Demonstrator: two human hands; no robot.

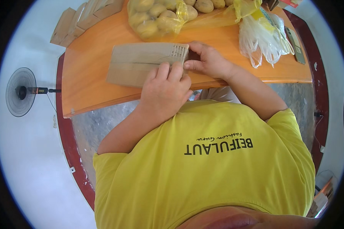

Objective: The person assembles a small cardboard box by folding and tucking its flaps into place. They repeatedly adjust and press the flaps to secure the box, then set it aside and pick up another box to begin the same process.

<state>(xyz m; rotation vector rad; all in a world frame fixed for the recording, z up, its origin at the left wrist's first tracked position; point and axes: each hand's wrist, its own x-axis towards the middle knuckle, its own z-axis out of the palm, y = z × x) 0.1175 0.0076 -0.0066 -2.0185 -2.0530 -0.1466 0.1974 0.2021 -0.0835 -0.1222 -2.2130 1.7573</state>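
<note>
A brown cardboard box (135,63) lies near the front edge of the table, closed on top, with a strip of tape running along it. My left hand (165,89) rests over its near right part, fingers bent and pressed against the top. At the right end, my right hand (214,63) grips the edge between thumb and fingers. The undersides of the left fingers are hidden.
Behind the box, a yellow net-like bag (156,19) of potatoes spreads over the orange table (84,80). White plastic bags (262,40) and a phone (295,45) lie at the right. Several cardboard boxes (82,19) stand far left; a fan (21,92) is beyond the table's left side.
</note>
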